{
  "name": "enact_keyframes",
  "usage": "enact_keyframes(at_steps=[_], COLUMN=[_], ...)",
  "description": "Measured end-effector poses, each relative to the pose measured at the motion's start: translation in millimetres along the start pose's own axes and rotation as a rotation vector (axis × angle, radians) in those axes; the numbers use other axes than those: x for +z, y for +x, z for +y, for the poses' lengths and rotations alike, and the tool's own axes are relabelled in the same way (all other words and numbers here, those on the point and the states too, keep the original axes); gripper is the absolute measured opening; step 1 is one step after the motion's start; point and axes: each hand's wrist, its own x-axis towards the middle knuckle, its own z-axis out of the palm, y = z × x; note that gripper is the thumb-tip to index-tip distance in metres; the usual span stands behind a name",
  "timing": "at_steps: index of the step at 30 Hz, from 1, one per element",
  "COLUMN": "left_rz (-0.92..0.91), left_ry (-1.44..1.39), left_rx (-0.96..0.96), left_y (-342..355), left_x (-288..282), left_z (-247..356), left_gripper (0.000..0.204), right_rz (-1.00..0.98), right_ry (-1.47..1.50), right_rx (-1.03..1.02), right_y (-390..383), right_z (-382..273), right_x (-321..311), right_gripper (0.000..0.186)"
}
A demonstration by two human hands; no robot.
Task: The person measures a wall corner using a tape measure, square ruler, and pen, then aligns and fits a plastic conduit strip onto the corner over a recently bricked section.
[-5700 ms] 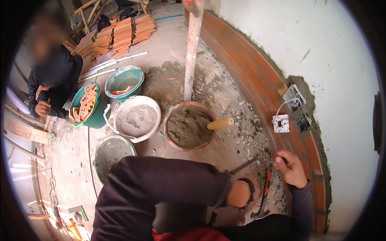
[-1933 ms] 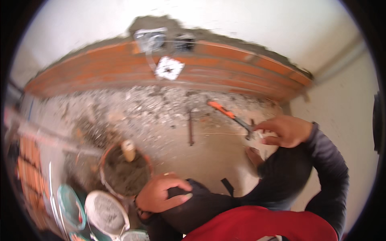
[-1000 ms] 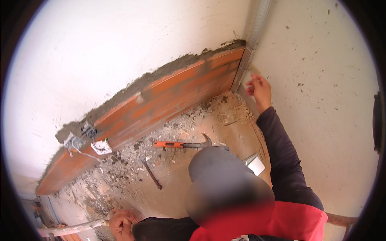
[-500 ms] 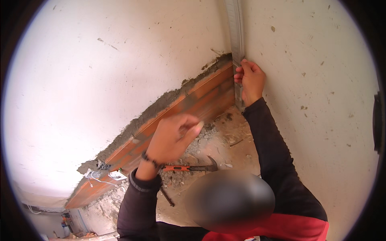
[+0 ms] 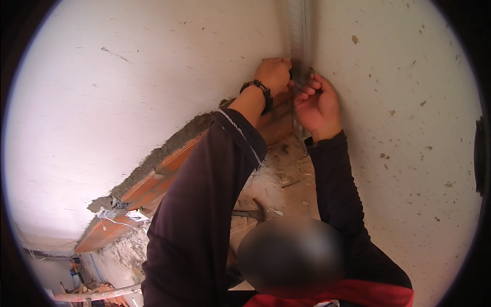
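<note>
A grey metal channel (image 5: 300,36) stands upright in the corner between two white walls. My left hand (image 5: 273,77), with a dark bracelet at the wrist, is closed at the channel's left side; what its fingers hold is hidden. Opposite it, my right hand (image 5: 319,107) is against the channel's right side, palm showing, fingers curled and thumb pressed to them. A thin, dark, wire-like piece (image 5: 311,70) shows at its fingertips, too small to name surely. Partly hidden by my left sleeve, a claw hammer (image 5: 258,210) lies on the floor.
Exposed orange brick (image 5: 146,192) runs along the bottom of the left wall beneath a rough mortar edge (image 5: 179,135). White cables (image 5: 110,215) hang from it. Rubble and dust lie on the floor (image 5: 291,171). A wooden pole (image 5: 97,294) lies at lower left.
My left hand has risen from above the hammer to the channel in the corner. My right hand stays by the channel, now turned with its palm more in view.
</note>
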Motion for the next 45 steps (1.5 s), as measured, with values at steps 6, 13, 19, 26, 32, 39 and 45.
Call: enact_keyframes(at_steps=[6,13,19,26,32,39,45], left_rz=[0.007,-0.001,-0.022,-0.135,-0.348,-0.39,-0.177], left_ry=[0.012,-0.011,0.101,-0.09,-0.589,-0.959,-0.975], left_rx=[-0.067,-0.149,-0.139,-0.146,-0.184,-0.352,-0.355], left_y=[19,25,27,53,108,73,87], left_x=[0,-1,1,-15,-60,-39,-40], left_z=[-6,11,3,-18,-48,-34,-23], left_gripper=[0.033,0.024,0.023,0.015,0.017,0.017,0.013], right_rz=[-0.103,-0.363,-0.316,-0.174,0.332,0.696,0.724], right_ry=[0.055,0.093,-0.194,-0.782,-0.87,-0.918,-0.866], right_rx=[0.053,0.066,0.048,0.086,0.151,0.115,0.068], right_y=[-9,6,-22,-121,-212,-283,-289], right_z=[1,-4,-9,-42,-38,-48,-51], right_x=[0,-12,-12,-100,-164,-210,-218], right_gripper=[0.008,0.046,0.035,0.024,0.024,0.02,0.018])
